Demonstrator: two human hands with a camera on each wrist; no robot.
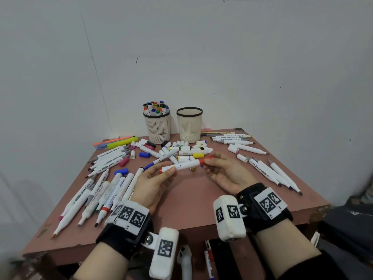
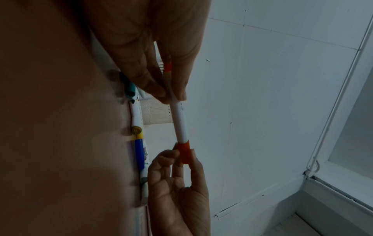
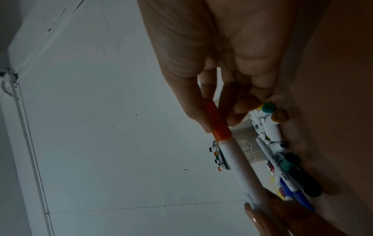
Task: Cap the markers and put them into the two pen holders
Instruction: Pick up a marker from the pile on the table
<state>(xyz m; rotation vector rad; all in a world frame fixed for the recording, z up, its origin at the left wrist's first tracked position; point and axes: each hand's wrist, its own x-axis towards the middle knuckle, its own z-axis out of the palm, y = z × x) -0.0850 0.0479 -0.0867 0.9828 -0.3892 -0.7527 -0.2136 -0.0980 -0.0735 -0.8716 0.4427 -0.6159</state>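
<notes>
White marker with orange cap, held level above the table between both hands. Left hand fingers pinch the barrel near its rear end; right hand fingers pinch the cap, which appears seated against the barrel. Capping seems finished or nearly so. Next move, as judged: one firm press, then carry the marker to the empty right holder or the partly filled left holder, dropping it in upright.
</notes>
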